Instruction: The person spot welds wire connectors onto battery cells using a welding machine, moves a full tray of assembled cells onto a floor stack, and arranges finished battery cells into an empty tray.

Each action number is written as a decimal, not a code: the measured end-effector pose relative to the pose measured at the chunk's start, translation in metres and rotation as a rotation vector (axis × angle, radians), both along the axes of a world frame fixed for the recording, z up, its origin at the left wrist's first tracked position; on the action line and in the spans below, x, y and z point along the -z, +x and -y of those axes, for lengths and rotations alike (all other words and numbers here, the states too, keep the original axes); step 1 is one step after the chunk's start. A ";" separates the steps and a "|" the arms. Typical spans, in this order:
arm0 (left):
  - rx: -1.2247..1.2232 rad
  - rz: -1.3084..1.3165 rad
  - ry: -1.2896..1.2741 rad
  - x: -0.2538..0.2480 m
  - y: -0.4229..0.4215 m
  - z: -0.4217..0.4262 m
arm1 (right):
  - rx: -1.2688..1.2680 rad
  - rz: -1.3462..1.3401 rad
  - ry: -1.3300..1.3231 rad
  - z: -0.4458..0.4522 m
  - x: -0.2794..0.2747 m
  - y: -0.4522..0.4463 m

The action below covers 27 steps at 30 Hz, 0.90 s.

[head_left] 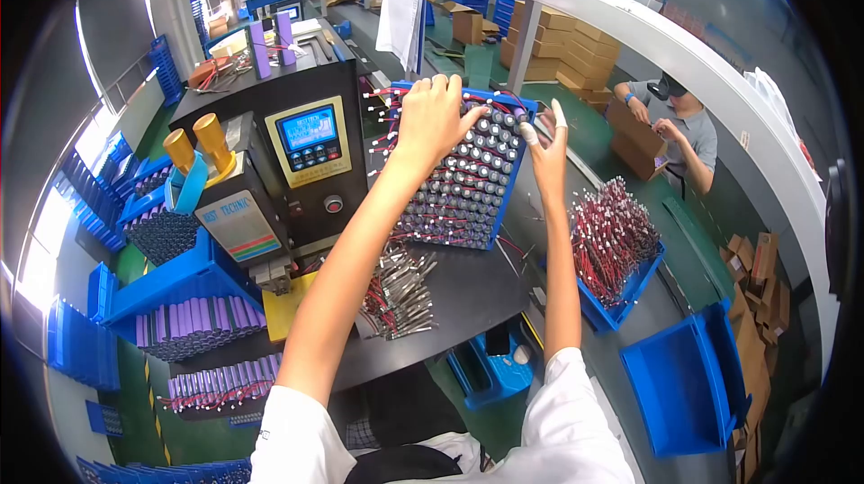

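Observation:
Dark-ended battery cells with red and black leads and small white connectors stand in rows in a blue tray beyond the black worktop. Over the tray's top rows, my left hand has its fingers curled toward the far edge and its thumb out to the right. Whatever lies under its palm and fingers is hidden. My right hand is at the tray's upper right corner, thumb and fingers apart, with pale covers on some fingertips. Close to its thumb lies a purple cell.
A black machine with a lit display stands left of the tray. Metal-tipped leads lie in front. Wired parts fill a blue bin on the right, near another blue bin. Across the bench, a person handles a cardboard box.

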<state>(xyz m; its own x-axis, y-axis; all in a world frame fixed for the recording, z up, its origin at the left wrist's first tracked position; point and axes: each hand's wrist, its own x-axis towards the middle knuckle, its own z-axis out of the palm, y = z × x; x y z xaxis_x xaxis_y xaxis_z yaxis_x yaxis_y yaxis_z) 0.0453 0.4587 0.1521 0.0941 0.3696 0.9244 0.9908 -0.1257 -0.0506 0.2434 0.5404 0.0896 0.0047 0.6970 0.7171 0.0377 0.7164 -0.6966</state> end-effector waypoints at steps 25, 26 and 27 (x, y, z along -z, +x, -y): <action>0.312 0.000 -0.130 0.000 0.005 0.005 | 0.235 -0.234 -0.295 0.054 0.130 -0.017; 0.337 0.004 -0.156 -0.001 0.007 0.006 | 0.242 -0.217 -0.303 0.060 0.130 -0.013; 0.362 0.007 -0.181 -0.001 0.008 0.006 | 0.262 -0.208 -0.286 0.065 0.129 -0.011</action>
